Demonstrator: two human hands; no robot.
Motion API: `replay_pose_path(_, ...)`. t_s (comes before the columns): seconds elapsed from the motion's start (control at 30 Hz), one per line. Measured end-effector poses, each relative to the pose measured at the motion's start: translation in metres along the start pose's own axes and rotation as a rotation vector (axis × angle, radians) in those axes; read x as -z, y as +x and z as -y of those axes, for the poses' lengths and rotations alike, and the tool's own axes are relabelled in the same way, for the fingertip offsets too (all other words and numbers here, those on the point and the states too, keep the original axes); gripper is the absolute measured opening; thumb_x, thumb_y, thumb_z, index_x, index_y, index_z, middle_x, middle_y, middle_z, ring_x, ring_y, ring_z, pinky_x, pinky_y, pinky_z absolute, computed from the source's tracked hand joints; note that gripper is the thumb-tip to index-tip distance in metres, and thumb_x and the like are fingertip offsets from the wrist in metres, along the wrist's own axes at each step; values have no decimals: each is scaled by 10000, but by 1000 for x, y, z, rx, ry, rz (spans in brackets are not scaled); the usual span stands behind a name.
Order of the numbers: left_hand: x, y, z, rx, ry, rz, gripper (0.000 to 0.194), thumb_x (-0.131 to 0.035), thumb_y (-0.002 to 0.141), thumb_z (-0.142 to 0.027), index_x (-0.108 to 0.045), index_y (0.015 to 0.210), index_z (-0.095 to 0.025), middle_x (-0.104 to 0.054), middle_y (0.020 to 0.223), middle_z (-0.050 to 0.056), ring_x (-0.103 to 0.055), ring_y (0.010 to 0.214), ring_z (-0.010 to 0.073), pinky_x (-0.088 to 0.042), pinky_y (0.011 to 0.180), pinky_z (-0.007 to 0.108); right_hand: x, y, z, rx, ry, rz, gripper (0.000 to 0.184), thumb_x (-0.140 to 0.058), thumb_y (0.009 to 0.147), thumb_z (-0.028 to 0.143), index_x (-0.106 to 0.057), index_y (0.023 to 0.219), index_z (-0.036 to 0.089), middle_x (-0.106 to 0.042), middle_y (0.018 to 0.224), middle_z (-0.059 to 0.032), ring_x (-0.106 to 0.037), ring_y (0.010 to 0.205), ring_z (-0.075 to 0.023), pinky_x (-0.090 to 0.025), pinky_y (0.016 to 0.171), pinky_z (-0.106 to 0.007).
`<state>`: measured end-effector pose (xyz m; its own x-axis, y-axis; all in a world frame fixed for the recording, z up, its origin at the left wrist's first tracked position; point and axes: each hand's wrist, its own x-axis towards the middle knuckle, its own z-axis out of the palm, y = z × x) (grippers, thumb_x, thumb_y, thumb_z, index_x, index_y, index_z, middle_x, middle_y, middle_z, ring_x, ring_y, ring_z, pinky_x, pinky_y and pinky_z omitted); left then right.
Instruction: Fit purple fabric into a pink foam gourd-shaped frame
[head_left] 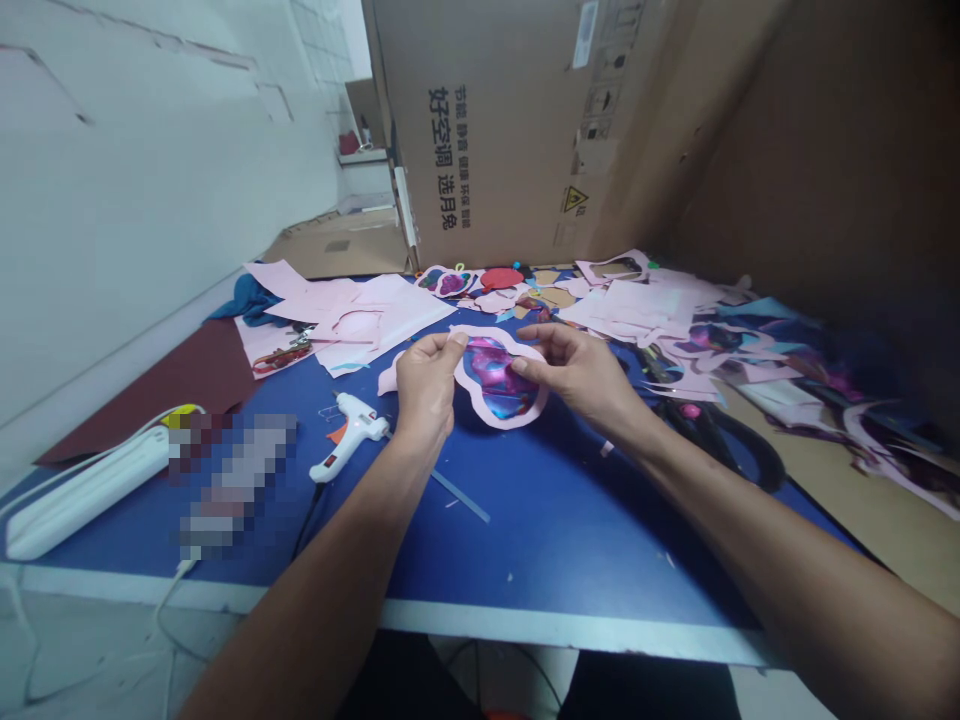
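Note:
Both hands hold a heart-shaped paper cutout (499,385) with a pink border and a purple-blue galaxy middle, just above the blue table (525,540). My left hand (424,385) pinches its upper left edge between thumb and fingers. My right hand (577,368) pinches the right side, fingers curled over the top edge. A white hot glue gun (351,432) lies on the table just left of my left hand, with a clear glue stick (459,495) lying near my left wrist.
Pink paper scraps (360,315) and more cutouts (652,300) litter the back of the table. Black scissors (720,440) lie right of my right hand. A white power strip (82,495) sits at the left. A large cardboard box (510,120) stands behind.

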<state>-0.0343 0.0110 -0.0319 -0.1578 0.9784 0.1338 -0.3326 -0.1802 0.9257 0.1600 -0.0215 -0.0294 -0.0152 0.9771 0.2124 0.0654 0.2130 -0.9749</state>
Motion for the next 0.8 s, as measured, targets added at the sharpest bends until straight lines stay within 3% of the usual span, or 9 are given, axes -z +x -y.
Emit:
replay_pose_path(0.1, -4, -5, 0, 13, 13, 24, 278, -947, 794, -377, -740, 777, -192, -686, 724, -5, -573, 608, 113, -470, 605, 254, -1, 0, 0, 1, 6, 26, 634, -980, 711, 427, -724, 1249, 209, -783, 975, -29, -715, 819, -217, -605, 758, -368)
replay_pose_path(0.27, -8, -10, 1, 8, 46, 34, 260, -921, 815, -358, -733, 760, -187, -650, 679, -18, -526, 584, 100, -439, 595, 241, -2, 0, -2, 24, -11, -15, 529, -939, 722, 353, -756, 1196, 202, -788, 934, -26, -698, 760, -199, -600, 734, -355)
replay_pose_path(0.5, -8, -10, 3, -12, 36, 27, 250, -904, 820, -351, -724, 761, -188, -635, 666, -27, -500, 578, 95, -419, 587, 230, -3, 1, -3, 17, 13, -28, 492, -932, 734, 371, -780, 1167, 195, -807, 922, -39, -707, 719, -203, -607, 700, -357)
replay_pose_path(0.8, -7, -10, 3, -11, 44, 73, 268, -920, 801, -377, -740, 752, -185, -662, 664, -13, -528, 584, 104, -447, 594, 236, -2, 1, -2, 12, 14, 26, 509, -962, 742, 407, -774, 1168, 204, -836, 1008, -48, -754, 827, -225, -634, 790, -375)
